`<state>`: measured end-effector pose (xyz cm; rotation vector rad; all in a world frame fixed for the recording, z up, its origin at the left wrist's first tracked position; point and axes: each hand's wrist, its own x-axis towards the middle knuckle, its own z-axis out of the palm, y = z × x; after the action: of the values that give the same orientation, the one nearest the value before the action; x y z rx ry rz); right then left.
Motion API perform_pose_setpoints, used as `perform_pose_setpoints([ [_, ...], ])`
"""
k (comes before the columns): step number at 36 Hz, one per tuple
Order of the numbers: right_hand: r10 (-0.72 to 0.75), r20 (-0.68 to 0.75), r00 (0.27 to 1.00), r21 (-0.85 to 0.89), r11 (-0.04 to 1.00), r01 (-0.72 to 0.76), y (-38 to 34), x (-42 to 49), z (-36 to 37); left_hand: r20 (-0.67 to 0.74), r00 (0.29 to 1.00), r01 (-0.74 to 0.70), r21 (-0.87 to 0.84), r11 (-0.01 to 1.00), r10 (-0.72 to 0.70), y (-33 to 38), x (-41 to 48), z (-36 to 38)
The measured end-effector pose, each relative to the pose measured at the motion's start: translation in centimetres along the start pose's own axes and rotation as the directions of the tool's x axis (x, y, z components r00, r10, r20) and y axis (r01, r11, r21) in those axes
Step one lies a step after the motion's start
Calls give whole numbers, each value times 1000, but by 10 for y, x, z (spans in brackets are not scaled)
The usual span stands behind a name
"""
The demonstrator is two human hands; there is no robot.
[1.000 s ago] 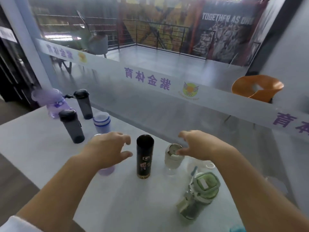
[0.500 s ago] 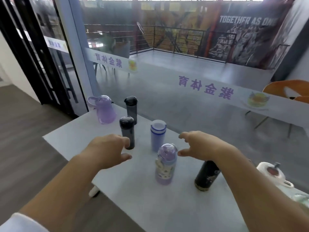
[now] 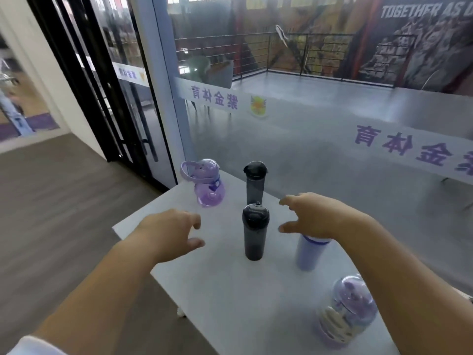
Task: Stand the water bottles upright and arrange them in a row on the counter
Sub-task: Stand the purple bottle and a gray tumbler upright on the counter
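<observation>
Head view has both my arms stretched over the white desk (image 3: 225, 298), and neither holds anything. My left grip (image 3: 169, 234) hovers left of centre with fingers and thumb spread, and my right grip (image 3: 317, 216) hovers right of centre, likewise spread, its fingers pointing left. Between them, at the middle of the frame, stands the near dark grey bottle (image 3: 255, 233), upright with its cap on and touched by neither grip. I read the two spread grips flanking it as the set-up for taking it next, though either could do it. Directly above it in the frame stands the far dark grey bottle (image 3: 255, 184), also upright. To the left of that, near the desk's far corner, is the purple handled bottle (image 3: 207, 184), which seems upright though the wide lens leans it. Just below my right grip stands the lavender tumbler bottle (image 3: 311, 254), its top hidden by my palm, and at the lower right is the purple domed-lid bottle (image 3: 345, 319) with a printed wrap. All five that I can see look to be standing, so what is left, as I judge it, is the line. The near dark grey bottle sits forward of the others, which run beside the glass wall (image 3: 307, 155), so it wants sliding back into the gap. It is tall and narrow, so I would take it low on the body to keep it from tipping.
</observation>
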<state>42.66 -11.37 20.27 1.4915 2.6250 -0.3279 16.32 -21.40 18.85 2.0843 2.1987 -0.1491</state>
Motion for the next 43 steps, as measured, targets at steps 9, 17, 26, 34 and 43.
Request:
perform_pose_setpoints([
  [9, 19, 30, 999, -21, 1000, -18, -4, 94, -12, -8, 999, -50, -24, 998, 50, -47, 96, -4],
  [17, 119, 44, 992, 14, 993, -120, 5, 139, -17, -51, 996, -81, -156, 984, 74, -83, 152, 8],
  [26, 280, -92, 956, 52, 960, -276, 0, 186, -2, -161, 970, -218, -267, 939, 179, -121, 233, 19],
  [34, 410, -138, 901, 146, 909, -391, -19, 237, 9, -77, 925, -378, -251, 891, 371, -152, 315, 20],
  [43, 585, -94, 806, 209, 803, -558, -26, 273, 28, 198, 793, -543, -200, 816, 576, -152, 374, 34],
])
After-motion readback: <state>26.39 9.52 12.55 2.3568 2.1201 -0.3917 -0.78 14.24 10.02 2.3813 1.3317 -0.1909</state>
